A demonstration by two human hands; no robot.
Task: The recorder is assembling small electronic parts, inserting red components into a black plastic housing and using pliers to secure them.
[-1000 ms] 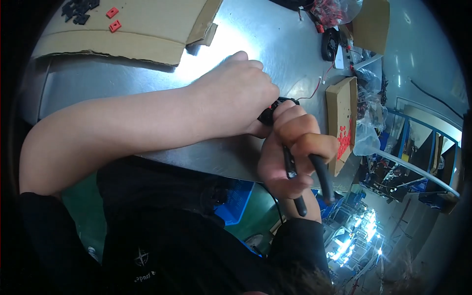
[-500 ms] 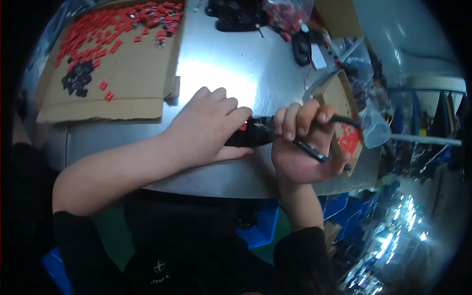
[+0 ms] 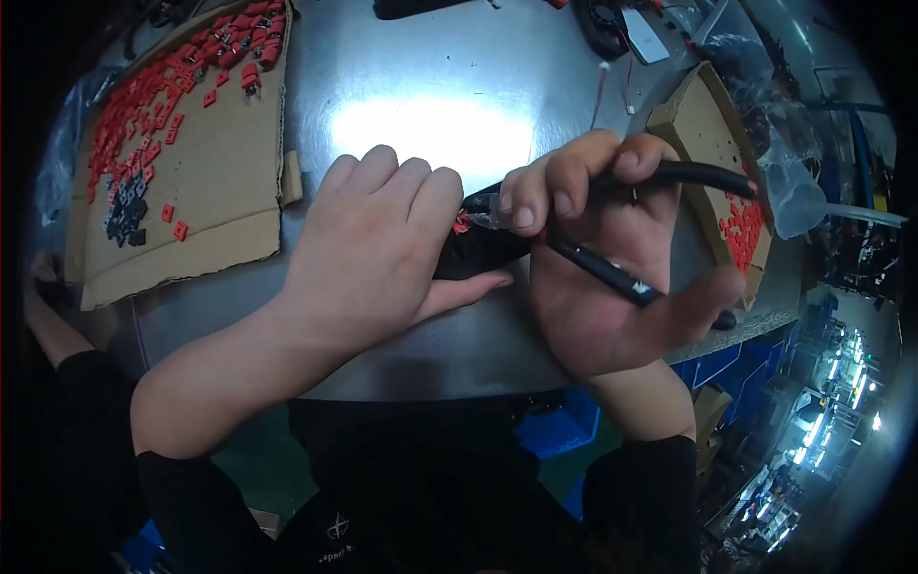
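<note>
A person's left hand point(image 3: 378, 225) is closed over the left end of a dark, black piece point(image 3: 486, 258), fingers curled and thumb stretched out along its near edge. Much of the piece lies hidden under that hand, so its full shape cannot be told. It is held over the near part of a grey, shiny metal worktop point(image 3: 382, 105).

The right hand point(image 3: 612, 239), just right of the black piece, is half open around a pair of pliers with black-sleeved handles point(image 3: 602, 270). Its fingers bend over the upper handle, and the thumb lies by the lower one; the handles stand spread. The metal nose points left, right beside a small red bit point(image 3: 461, 226) at the black piece; whether it grips anything cannot be told.

Well left of the black piece is a large brown cardboard tray point(image 3: 229, 187) bearing scattered small red plastic parts point(image 3: 143, 124) and a cluster of small black parts point(image 3: 126, 206). To the right of the black piece, beyond the right hand, a narrower brown cardboard box point(image 3: 688, 120) holds small red pieces point(image 3: 741, 230).
</note>
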